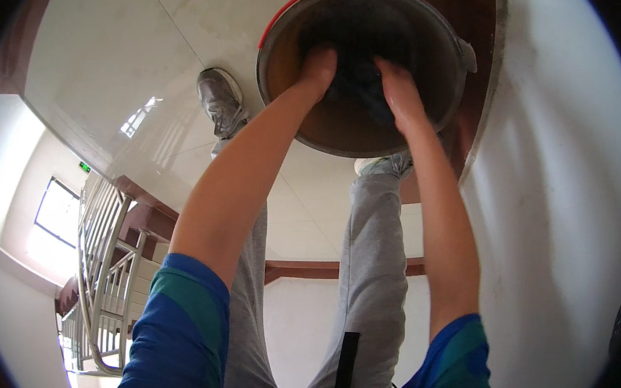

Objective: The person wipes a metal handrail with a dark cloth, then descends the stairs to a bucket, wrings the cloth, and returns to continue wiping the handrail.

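A large dark bucket (348, 142) with a red strip along its upper left rim stands on the floor in front of me. Both my hands reach down into it. My left hand (319, 70) is at the left inside the bucket, its fingers hidden in the dark water or cloth. On the right, my right hand (400, 88) points inward with its fingertips at a dark, wet-looking cloth (359, 82). Shadow in the bucket hides what either hand grips.
A white wall (541, 214) runs close along the right, with a dark red floor border (469, 119) beside it. Pale glossy tiles (113, 43) lie to the left. Beyond them are a metal stair railing (109, 276) and a window (56, 216). My shoe (220, 100) is left of the bucket.
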Demonstrator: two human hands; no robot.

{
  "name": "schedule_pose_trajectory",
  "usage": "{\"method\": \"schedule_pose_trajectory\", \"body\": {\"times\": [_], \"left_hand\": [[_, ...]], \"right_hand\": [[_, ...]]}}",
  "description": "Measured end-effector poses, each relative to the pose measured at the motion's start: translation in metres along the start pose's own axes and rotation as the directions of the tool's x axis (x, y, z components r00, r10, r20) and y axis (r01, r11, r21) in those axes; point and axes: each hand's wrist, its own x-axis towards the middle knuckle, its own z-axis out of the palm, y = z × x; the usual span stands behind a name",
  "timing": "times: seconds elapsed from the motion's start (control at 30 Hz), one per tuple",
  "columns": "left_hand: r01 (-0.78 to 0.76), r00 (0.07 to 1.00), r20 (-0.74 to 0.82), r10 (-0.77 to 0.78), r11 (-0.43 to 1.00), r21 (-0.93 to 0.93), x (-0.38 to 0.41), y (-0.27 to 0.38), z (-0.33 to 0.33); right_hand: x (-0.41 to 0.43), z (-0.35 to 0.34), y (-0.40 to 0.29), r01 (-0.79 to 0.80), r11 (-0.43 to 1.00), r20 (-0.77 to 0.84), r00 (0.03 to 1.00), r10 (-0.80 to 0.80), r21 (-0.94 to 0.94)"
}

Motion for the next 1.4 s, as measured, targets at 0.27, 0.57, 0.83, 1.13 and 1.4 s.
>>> {"method": "schedule_pose_trajectory", "body": {"times": [0.27, 0.57, 0.83, 1.13, 1.4], "left_hand": [[0.338, 0.917, 0.150, -0.370, 0.519, -0.785, -0.096, 0.102, 0.038], [0.383, 0.895, 0.184, -0.405, 0.490, -0.783, -0.089, 0.106, 0.025], [0.103, 0.972, -0.182, -0.149, 0.965, -0.240, -0.053, 0.043, 0.033], [-0.341, 0.804, -0.013, 0.595, 0.478, 0.809, -0.056, 0.021, 0.026], [0.189, 0.982, 0.013, -0.188, 0.977, -0.098, -0.001, -0.008, 0.026]], "right_hand": [[-0.008, 0.030, -0.043, 0.134, 0.798, -0.238, 0.914, -0.328, -0.587], [-0.021, 0.039, -0.037, 0.169, 0.872, -0.266, 0.911, -0.317, -0.460], [0.029, 0.018, -0.014, -0.040, 0.658, -0.225, 0.954, -0.200, -0.752], [0.022, -0.009, 0.005, 0.611, 0.009, 0.480, 0.631, -0.610, -0.792], [0.060, -0.006, 0.047, 0.184, 0.786, 0.167, 0.980, -0.104, -0.590]]}}
